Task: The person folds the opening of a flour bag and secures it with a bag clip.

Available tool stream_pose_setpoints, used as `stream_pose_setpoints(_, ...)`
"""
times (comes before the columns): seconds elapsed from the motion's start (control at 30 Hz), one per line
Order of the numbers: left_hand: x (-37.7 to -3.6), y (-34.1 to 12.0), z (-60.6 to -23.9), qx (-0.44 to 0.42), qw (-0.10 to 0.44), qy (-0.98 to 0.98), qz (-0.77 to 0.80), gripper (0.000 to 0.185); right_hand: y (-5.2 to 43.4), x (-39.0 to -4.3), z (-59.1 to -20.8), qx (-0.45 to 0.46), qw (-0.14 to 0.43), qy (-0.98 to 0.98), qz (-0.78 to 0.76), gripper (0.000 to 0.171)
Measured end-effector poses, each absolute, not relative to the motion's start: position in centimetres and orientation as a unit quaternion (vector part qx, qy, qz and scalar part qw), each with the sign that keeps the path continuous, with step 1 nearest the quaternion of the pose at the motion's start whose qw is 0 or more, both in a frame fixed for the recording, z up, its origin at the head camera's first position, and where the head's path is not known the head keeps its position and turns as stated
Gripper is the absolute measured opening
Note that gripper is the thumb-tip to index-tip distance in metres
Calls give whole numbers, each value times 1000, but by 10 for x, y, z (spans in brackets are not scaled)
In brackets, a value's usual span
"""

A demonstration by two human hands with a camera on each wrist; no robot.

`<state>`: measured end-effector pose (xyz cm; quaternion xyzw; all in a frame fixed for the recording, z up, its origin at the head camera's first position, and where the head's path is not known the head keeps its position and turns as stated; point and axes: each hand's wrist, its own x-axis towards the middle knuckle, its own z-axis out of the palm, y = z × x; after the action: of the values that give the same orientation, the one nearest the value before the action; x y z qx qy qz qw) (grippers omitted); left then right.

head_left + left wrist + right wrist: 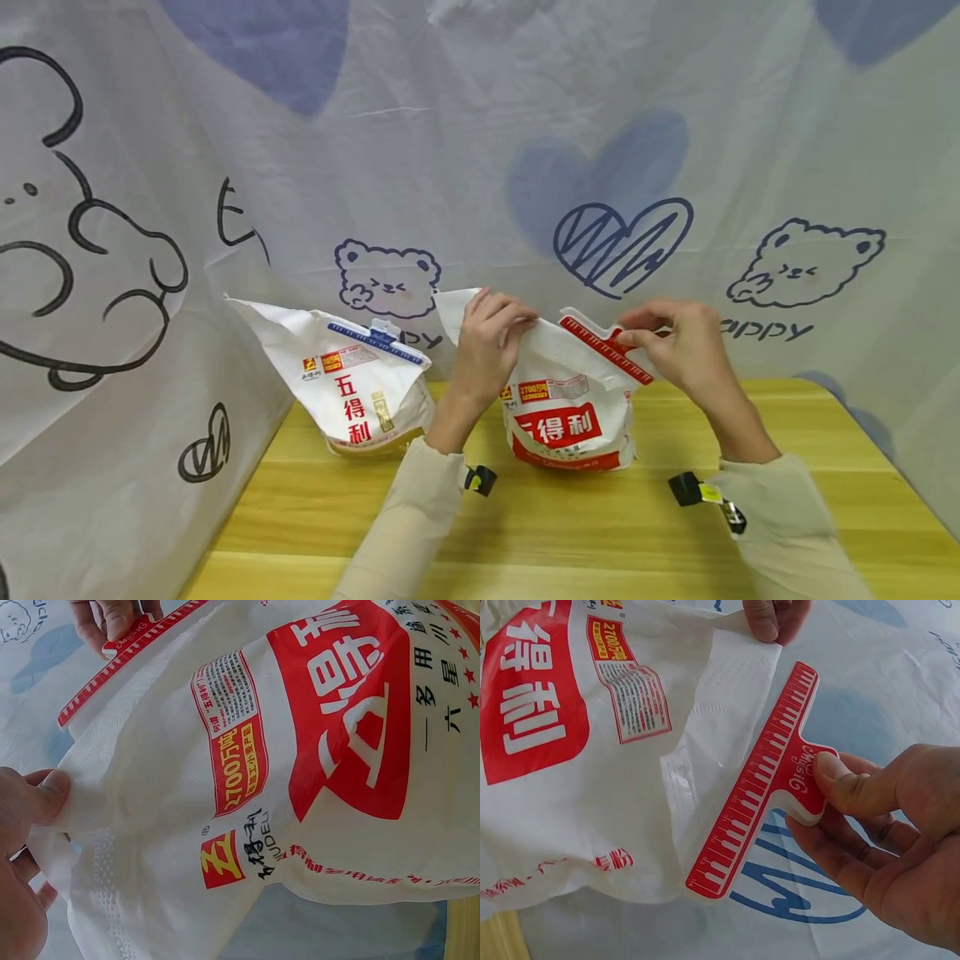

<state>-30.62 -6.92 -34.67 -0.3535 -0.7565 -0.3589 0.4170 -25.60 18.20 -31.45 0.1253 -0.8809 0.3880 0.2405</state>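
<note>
Left hand point(487, 333) pinches flour bag point(566, 417) top; right hand point(686, 346) pinches red clip point(769, 784). Keep fold taut, clip square.

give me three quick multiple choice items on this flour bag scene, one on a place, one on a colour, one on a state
1. Where does the bag with the blue clip stand?
A. Left of the bag the hands hold
B. Right of it
C. On top of it

2. What colour is the clip in the right hand?
A. Blue
B. Red
C. Green

3. What is the left hand doing?
A. Lying flat on the table
B. Pinching the bag top
C. Holding scissors

Answers: 1 A, the head view shows it at the left. 2 B, the right wrist view shows red. 3 B, thumb and fingers pinch the folded top.
</note>
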Motion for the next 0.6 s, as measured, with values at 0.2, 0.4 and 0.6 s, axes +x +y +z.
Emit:
stream_pose_setpoints(0.2,-307,-68,-347,-358,421,-746,-370,8,174,-263,-320,132,228,-877,403,10)
stream_pose_setpoints(0.4,-308,-67,-347,-357,427,-742,-375,7,168,-265,-327,135,223,-872,413,9)
stream_pose_setpoints(0.6,-310,-66,-345,-356,430,-738,-379,7,164,-267,-330,140,222,-871,415,9)
